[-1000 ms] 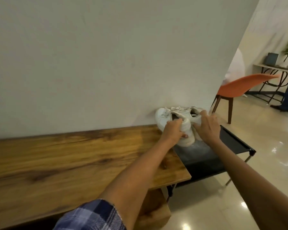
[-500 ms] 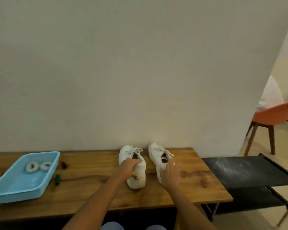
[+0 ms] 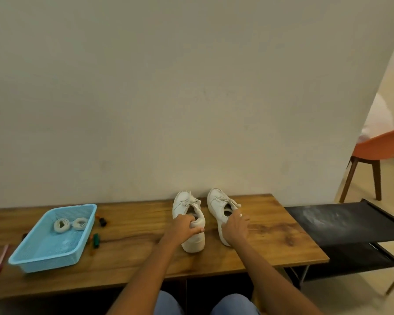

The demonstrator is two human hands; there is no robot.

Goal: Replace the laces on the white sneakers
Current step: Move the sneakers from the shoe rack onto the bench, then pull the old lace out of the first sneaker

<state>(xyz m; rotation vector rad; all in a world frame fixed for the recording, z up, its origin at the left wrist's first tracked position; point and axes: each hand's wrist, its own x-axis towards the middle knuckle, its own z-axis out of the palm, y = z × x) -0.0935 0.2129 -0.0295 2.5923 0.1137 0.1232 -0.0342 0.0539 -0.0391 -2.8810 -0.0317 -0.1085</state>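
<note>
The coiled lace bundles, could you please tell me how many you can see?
2: both lie side by side in the blue basket, left coil and right coil.
</note>
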